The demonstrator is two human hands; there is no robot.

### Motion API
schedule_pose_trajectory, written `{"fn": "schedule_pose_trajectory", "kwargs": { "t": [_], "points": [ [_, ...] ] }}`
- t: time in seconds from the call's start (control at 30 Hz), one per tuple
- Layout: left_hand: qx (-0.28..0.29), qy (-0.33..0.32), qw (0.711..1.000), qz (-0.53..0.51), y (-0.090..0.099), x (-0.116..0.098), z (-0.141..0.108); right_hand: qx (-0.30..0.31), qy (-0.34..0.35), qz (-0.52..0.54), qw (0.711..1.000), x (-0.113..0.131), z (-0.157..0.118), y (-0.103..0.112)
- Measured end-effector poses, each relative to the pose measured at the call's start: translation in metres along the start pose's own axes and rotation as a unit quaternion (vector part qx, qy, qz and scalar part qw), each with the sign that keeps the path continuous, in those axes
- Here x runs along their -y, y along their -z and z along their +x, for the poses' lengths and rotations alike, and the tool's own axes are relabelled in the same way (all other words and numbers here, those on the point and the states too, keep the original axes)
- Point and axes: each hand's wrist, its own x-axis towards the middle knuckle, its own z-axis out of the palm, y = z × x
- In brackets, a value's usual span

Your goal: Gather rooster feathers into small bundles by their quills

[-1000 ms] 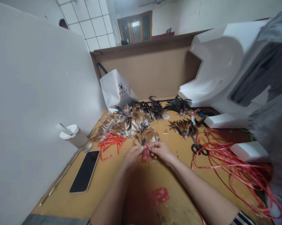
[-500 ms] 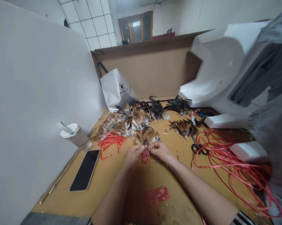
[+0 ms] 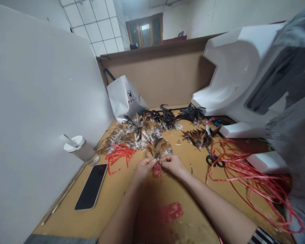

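Near the middle of the table, my left hand (image 3: 145,166) pinches the base of a small bunch of brown feathers (image 3: 164,147). Opposite it, my right hand (image 3: 174,163) is closed in a pinch at the same base, fingertips almost meeting the left ones. The feathers fan out beyond my fingers. Just below the fingertips a piece of red plastic (image 3: 157,170) shows; how it joins the bunch is hidden. A big heap of brown, white and black feathers (image 3: 142,130) lies behind my hands. Closer to me, a flat red patch (image 3: 172,211) is on the table.
Left are short red strips (image 3: 120,152), a phone (image 3: 91,186) and a lidded cup (image 3: 82,150). Right lie another feather bunch (image 3: 198,138), scissors (image 3: 214,161) and tangled red plastic string (image 3: 259,183). White foam blocks (image 3: 267,162) edge the right; a bag (image 3: 124,98) stands behind.
My hands stay pinched at the feather base with barely any movement. The whole view has shifted slightly; the things on the table lie as before.
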Motion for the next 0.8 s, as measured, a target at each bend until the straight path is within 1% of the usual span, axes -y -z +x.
{"fn": "schedule_pose_trajectory", "kwargs": {
  "t": [0.17, 0.33, 0.4, 0.43, 0.5, 0.57, 0.6, 0.67, 0.7, 0.8],
  "points": [
    [0.014, -0.006, 1.000, 0.016, -0.002, -0.003, -0.003, -0.022, 0.013, -0.019, 0.999, -0.001, 0.001, -0.002],
    [0.009, 0.016, 0.999, 0.046, -0.001, -0.005, -0.004, -0.065, 0.073, -0.058, 0.994, -0.001, 0.000, -0.004],
    [-0.002, 0.022, 0.999, 0.034, 0.000, -0.007, -0.003, -0.078, 0.070, -0.033, 0.994, -0.002, 0.002, -0.001],
    [-0.016, 0.019, 0.999, 0.019, 0.001, -0.010, -0.003, -0.076, 0.057, -0.002, 0.995, -0.003, 0.003, 0.002],
    [-0.056, 0.004, 0.998, -0.017, 0.003, -0.017, -0.003, -0.058, 0.026, 0.094, 0.994, -0.004, 0.006, 0.010],
    [-0.094, -0.021, 0.994, -0.052, 0.004, -0.027, -0.005, -0.032, -0.001, 0.213, 0.977, -0.006, 0.009, 0.021],
    [-0.105, -0.028, 0.992, -0.059, 0.005, -0.033, -0.007, -0.022, -0.010, 0.274, 0.961, -0.006, 0.011, 0.028],
    [-0.089, -0.024, 0.994, -0.057, 0.006, -0.042, -0.010, 0.012, -0.029, 0.377, 0.926, -0.005, 0.014, 0.041],
    [-0.073, -0.020, 0.996, -0.051, 0.006, -0.045, -0.012, 0.033, -0.039, 0.411, 0.910, -0.005, 0.015, 0.047],
    [-0.004, 0.020, 1.000, -0.010, 0.007, -0.050, -0.019, 0.067, -0.046, 0.484, 0.871, -0.005, 0.019, 0.062]
  ]
}}
